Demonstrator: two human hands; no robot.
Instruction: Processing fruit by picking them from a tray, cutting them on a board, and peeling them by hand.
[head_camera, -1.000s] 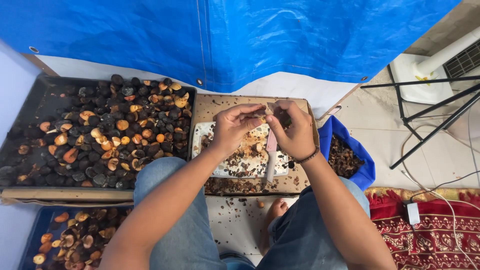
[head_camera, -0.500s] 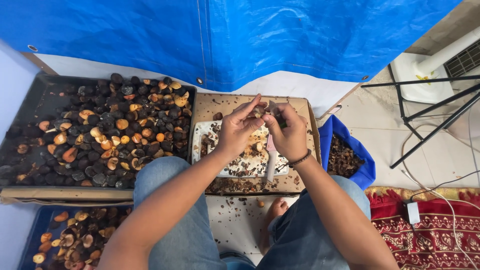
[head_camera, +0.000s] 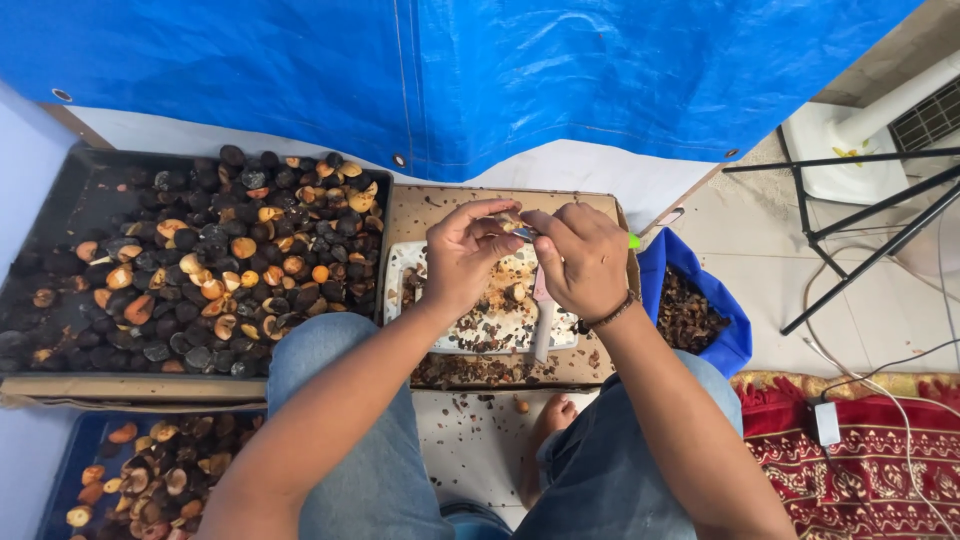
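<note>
Your left hand (head_camera: 462, 255) pinches a small nut piece (head_camera: 505, 221). Your right hand (head_camera: 583, 258) grips a knife (head_camera: 541, 310), fingers clamped. A white tray (head_camera: 392, 290) lies beneath both hands.

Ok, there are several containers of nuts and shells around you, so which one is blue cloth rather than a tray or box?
The blue bag beside the right hand, holding dark brown shell bits. The others are flat, rigid trays and a cardboard box.
</note>
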